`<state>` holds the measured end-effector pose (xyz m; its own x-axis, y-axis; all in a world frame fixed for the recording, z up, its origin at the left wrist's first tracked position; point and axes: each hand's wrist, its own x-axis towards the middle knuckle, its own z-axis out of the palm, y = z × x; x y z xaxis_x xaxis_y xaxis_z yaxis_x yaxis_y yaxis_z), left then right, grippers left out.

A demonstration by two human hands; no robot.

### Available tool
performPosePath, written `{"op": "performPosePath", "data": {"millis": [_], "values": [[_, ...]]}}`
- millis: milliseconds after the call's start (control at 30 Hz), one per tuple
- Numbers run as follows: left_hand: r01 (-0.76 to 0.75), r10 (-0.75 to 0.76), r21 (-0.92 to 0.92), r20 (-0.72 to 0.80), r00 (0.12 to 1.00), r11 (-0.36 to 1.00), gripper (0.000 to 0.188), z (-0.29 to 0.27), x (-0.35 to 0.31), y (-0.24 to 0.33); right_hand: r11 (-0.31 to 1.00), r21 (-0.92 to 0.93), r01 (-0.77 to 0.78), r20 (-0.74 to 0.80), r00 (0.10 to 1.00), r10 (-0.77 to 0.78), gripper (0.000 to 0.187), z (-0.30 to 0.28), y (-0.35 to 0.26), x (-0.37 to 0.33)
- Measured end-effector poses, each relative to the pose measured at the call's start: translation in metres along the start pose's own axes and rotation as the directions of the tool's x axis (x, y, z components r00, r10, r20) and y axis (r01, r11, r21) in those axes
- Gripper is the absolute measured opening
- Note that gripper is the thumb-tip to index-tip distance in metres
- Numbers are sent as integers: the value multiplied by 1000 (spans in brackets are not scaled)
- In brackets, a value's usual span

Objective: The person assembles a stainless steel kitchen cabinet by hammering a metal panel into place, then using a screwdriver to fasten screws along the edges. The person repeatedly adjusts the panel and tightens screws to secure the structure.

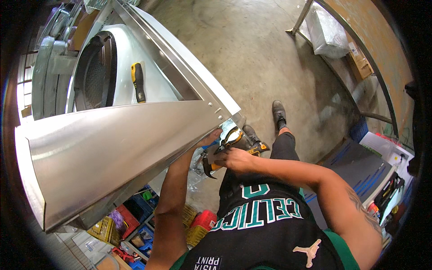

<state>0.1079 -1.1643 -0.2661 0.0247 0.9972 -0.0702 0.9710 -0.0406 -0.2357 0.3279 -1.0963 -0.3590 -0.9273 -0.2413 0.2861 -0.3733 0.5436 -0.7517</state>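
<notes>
My right hand (238, 159) is closed round a claw hammer; the dark curved hammer head (207, 167) sticks out to its left. A yellow-and-black grip on the hand's other side looks like the same handle, but the hand covers the middle. My left hand (211, 137) reaches up to the lower edge of a large brushed-metal panel (121, 135), near its right corner. The panel partly covers this hand, so its grip is unclear. Between both hands is a pair of pliers (229, 137) with black-and-yellow handles; what supports it is hidden.
Behind the panel, a yellow-and-black screwdriver (138, 83) lies on a pale surface beside a dark oval tray (95, 71). Colored bins (128, 220) stand lower left. A metal-framed table (380, 49) is upper right, wrapped packages beneath it. Concrete floor (234, 54) lies ahead.
</notes>
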Motion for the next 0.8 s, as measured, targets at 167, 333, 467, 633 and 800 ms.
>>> {"op": "performPosePath", "data": {"millis": [167,333,467,633,800], "values": [[125,-209,-751,-18,978,648,51,19,2,-3,972,-195,133,349,935,-59,39,45,16,7],[-13,-209,-717,-220,953,697,43,6,12,2,953,-274,127,161,983,-84,34,61,17,3],[-22,-192,-721,-213,958,693,43,-7,15,1,957,-272,101,132,989,-67,34,67,24,4],[-23,-157,-728,-178,971,686,42,-13,11,2,926,-364,104,142,988,-55,30,70,22,4],[-31,-126,-736,-157,980,677,42,-17,10,3,956,-293,14,50,999,1,26,46,19,4]]}}
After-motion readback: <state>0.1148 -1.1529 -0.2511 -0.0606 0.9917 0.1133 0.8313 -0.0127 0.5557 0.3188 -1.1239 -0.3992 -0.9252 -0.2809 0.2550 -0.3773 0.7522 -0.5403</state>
